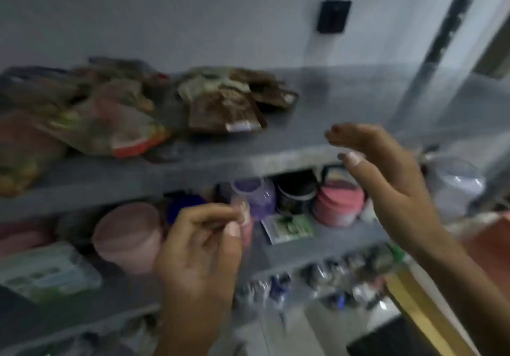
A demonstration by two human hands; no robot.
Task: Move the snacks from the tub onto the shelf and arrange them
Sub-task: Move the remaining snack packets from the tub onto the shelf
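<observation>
Several snack packets lie on the grey top shelf. A brown stack of packets sits near its middle. Clear bags with red and orange print are heaped at the left. My right hand hovers in front of the shelf edge with straight fingers, holding nothing. Lower down, in front of the second shelf, my left hand has loosely curled fingers and nothing visible between them. The picture is blurred by motion. The tub is out of view.
The second shelf holds a pink tub, a purple jar, a dark jar, a pink lidded container and a green packet. A black wall plate is above. A shelf post stands at right.
</observation>
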